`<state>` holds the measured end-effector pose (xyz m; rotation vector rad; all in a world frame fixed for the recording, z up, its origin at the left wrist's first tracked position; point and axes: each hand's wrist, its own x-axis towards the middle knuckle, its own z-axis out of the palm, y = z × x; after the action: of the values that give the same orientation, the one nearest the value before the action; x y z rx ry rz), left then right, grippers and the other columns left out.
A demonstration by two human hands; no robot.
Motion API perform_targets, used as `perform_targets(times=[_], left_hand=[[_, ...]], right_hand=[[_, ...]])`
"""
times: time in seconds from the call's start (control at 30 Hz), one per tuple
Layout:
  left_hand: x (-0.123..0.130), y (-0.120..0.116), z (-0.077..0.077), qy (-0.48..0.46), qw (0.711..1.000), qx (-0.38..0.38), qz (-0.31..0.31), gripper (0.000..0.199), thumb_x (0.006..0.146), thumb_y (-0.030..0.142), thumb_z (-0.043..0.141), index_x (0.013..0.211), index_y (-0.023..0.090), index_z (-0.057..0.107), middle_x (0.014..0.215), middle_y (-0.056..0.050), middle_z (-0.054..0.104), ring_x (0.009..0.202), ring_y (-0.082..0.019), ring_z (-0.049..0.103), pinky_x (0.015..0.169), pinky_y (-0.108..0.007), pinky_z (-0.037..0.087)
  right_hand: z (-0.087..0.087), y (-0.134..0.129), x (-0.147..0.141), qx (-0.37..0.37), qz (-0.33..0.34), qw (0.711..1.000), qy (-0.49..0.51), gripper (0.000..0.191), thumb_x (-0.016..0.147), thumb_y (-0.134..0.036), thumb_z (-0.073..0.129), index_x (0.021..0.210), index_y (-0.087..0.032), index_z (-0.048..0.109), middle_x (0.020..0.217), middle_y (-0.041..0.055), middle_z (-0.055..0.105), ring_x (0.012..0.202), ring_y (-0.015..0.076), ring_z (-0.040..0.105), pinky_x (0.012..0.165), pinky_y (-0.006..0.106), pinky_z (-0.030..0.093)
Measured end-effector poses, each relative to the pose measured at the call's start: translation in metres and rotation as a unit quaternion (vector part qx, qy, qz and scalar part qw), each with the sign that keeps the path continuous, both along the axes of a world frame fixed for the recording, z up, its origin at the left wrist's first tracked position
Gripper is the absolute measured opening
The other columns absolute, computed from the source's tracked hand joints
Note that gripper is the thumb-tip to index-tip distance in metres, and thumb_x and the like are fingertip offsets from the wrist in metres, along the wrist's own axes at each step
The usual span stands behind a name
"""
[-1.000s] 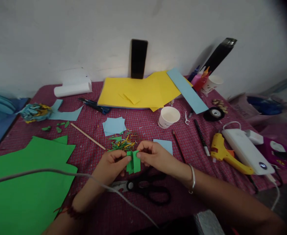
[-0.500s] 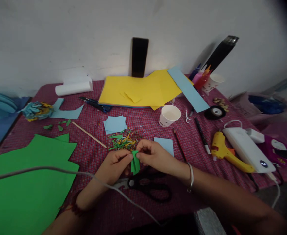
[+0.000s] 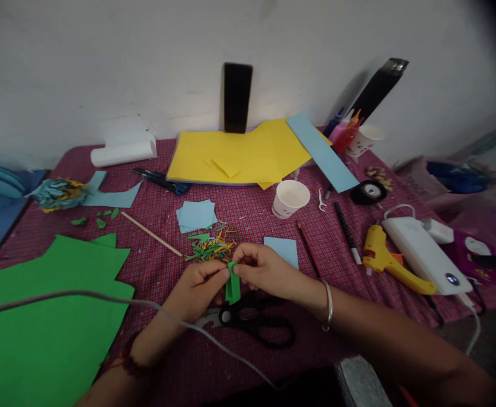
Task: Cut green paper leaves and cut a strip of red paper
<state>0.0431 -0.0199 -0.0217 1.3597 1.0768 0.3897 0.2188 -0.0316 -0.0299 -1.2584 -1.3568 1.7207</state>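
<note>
The left hand [image 3: 201, 287] and the right hand [image 3: 262, 272] are near together over the surface [image 3: 248, 223] — the grip of each is pinched, thumb to fingers, on one small folded green paper [image 3: 234, 287], which is between the black scissors [image 3: 254, 324] and the colourful scraps [image 3: 210, 246].

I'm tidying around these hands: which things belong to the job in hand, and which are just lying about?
Likely in the job: folded green paper, in left hand and right hand; large green sheets; black-handled scissors.

Probably just lying about: smartphone; peanuts; black bottle.
</note>
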Motion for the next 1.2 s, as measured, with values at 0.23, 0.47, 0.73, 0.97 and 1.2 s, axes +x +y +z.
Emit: perform_targets(times=[0.23,0.47,0.73,0.97,1.2], left_hand=[[-0.001,-0.002,-0.012,-0.001,0.996,-0.068,0.058,0.044,0.077,0.058,0.053,0.06,0.018,0.05,0.048,0.002,0.054,0.038,-0.009,0.048,0.039,-0.02,0.033],[0.0,-0.003,-0.001,0.029,0.997,-0.006,0.076,0.017,0.07,0.035,0.054,0.067,0.018,0.055,0.048,0.006,0.048,0.043,-0.009,0.044,0.042,-0.02,0.033],[-0.004,-0.009,-0.005,-0.092,0.986,0.047,0.134,0.031,0.084,0.044,0.051,0.1,0.018,0.057,0.083,-0.003,0.062,0.057,-0.013,0.058,0.048,-0.024,0.044],[0.0,-0.013,-0.008,0.077,0.937,0.34,0.024,0.023,0.092,0.028,0.045,0.089,0.018,0.066,0.071,-0.002,0.067,0.063,-0.015,0.063,0.058,-0.024,0.049],[-0.015,-0.011,-0.022,0.171,0.692,0.701,-0.022,0.033,0.088,0.008,0.048,0.12,0.01,0.057,0.099,-0.012,0.073,0.089,-0.02,0.068,0.083,-0.028,0.053]], right_hand=[[0.004,0.002,0.001,0.019,-0.045,0.999,0.009,0.01,0.078,-0.023,0.06,0.072,-0.018,0.053,0.056,-0.0082,0.045,0.048,0.0055,0.039,0.045,0.019,0.03],[0.003,0.004,0.004,-0.062,-0.14,0.979,0.131,0.02,0.073,-0.032,0.067,0.076,-0.02,0.052,0.056,-0.0088,0.051,0.04,0.0038,0.037,0.039,0.019,0.026],[0.003,0.0,0.0,-0.068,-0.155,0.975,0.144,0.025,0.073,-0.036,0.071,0.077,-0.019,0.052,0.055,-0.0079,0.055,0.039,0.0037,0.039,0.038,0.017,0.026],[0.008,-0.002,-0.002,-0.033,-0.137,0.98,0.137,0.022,0.075,-0.033,0.068,0.078,-0.019,0.052,0.058,-0.0073,0.057,0.04,0.0036,0.041,0.039,0.017,0.028],[0.001,-0.003,0.001,-0.033,-0.121,0.965,0.23,0.026,0.086,-0.043,0.056,0.093,-0.018,0.058,0.066,-0.003,0.062,0.043,0.0064,0.05,0.041,0.019,0.038]])
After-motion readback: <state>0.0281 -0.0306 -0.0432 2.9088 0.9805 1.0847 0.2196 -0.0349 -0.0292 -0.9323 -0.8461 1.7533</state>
